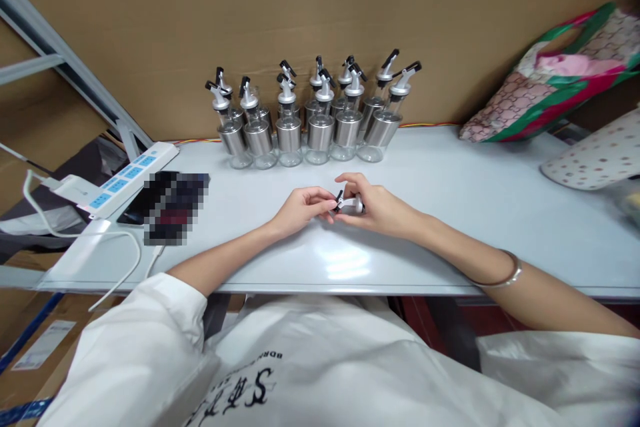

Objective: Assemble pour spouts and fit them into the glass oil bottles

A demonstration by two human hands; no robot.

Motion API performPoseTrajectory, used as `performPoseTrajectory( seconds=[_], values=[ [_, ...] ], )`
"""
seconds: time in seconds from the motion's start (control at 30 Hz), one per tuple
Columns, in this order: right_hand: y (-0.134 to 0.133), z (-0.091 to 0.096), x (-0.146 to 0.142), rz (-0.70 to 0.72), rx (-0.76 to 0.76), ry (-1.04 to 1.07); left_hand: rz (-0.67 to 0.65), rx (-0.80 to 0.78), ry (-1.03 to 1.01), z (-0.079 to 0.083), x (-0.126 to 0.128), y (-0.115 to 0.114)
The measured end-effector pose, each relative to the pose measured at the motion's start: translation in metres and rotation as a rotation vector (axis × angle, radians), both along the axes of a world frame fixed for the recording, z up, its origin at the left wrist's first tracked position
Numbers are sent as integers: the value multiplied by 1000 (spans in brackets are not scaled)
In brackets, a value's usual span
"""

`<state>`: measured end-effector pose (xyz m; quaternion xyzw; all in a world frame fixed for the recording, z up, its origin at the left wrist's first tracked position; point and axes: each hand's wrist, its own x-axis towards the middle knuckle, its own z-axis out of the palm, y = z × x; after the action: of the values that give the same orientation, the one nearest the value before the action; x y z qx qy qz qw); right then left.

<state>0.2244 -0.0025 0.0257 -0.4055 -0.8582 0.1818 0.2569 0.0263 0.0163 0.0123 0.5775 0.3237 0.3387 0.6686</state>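
Observation:
My left hand (pixel 303 208) and my right hand (pixel 376 207) meet at the middle of the pale table (pixel 475 213). Both pinch one small white and black pourer cap (pixel 349 203) between their fingertips, just above the tabletop. My right hand wraps most of it, with a metal bangle (pixel 505 271) on that wrist. My left fingers close on its black tip. Behind them, against the cardboard wall, several glass and steel dispenser bottles (pixel 311 130) stand in rows with the same caps fitted.
A white power strip (pixel 127 175) with blue sockets and a dark phone (pixel 165 203) lie at the left, cables trailing off the edge. A patterned bag (pixel 560 77) and a dotted cushion (pixel 595 153) sit at the right. A metal shelf frame (pixel 65 63) rises at the far left.

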Motion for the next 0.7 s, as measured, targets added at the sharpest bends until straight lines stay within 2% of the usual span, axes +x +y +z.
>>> performPoseTrajectory(
  seconds=[0.7],
  values=[
    [-7, 9, -4, -6, 11, -124, -92, 32, 31, -1, 1, -5]
  ],
)
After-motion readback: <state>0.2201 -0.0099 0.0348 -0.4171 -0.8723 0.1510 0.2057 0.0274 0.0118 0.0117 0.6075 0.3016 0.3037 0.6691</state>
